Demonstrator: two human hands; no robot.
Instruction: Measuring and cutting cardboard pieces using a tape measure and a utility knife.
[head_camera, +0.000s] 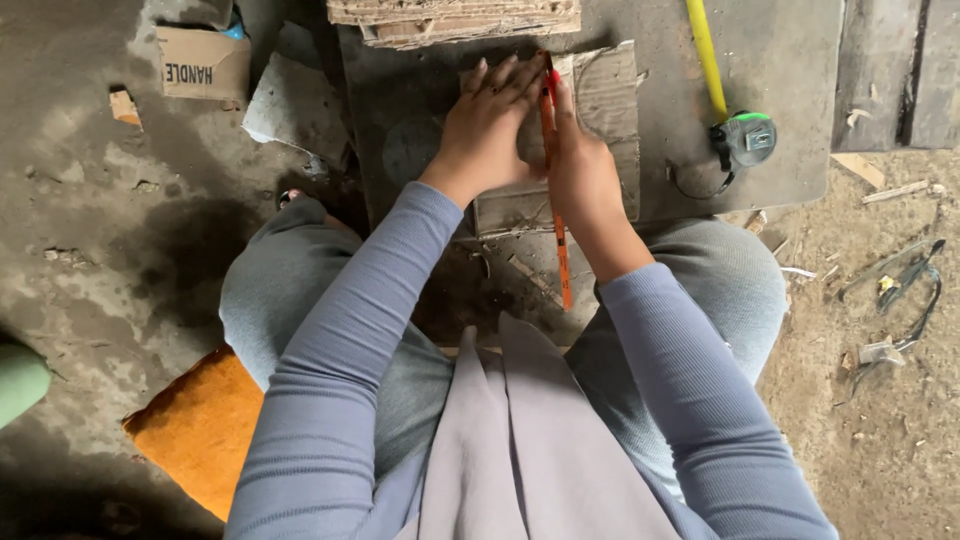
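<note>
My left hand (487, 128) lies flat, fingers spread, pressing down a piece of worn cardboard (612, 105) on a dark board (790, 90). My right hand (583, 175) grips a long thin orange blade (561, 262) that runs along the cardboard between both hands, its tip near my left fingertips. The blade's lower end sticks out toward my knees. Both arms wear blue-grey sleeves.
A yellow tape measure with a green-and-grey case (745, 138) rests on the board to the right. Stacked cardboard (455, 20) lies at the far edge, a small cardboard box (203, 62) at far left. An orange mat (200, 425) sits under me. Scissors (905, 290) lie on the dirt at right.
</note>
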